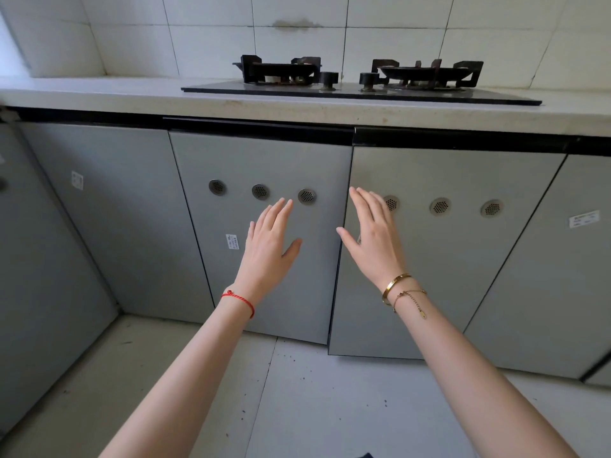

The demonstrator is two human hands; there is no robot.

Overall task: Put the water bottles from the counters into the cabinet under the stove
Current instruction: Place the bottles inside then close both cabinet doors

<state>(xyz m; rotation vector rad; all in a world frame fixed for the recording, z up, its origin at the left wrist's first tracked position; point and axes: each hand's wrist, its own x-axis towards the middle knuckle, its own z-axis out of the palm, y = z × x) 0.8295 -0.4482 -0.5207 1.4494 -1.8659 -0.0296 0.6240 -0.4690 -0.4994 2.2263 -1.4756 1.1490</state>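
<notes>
Facing stove [360, 79] cabinet: left door [264, 226] shut, right door [439, 246] slightly ajar. My left hand [269, 244] and right hand [373, 236] spread flat, empty, near the doors. Water bottles: none visible, so I cannot judge progress.

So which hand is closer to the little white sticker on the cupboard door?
Left. The left hand is just right of the white sticker on the left door. The right hand is farther right, over the other door.

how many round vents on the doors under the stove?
6. Three on the left door. Three on the right door: partly behind the right hand.
</notes>
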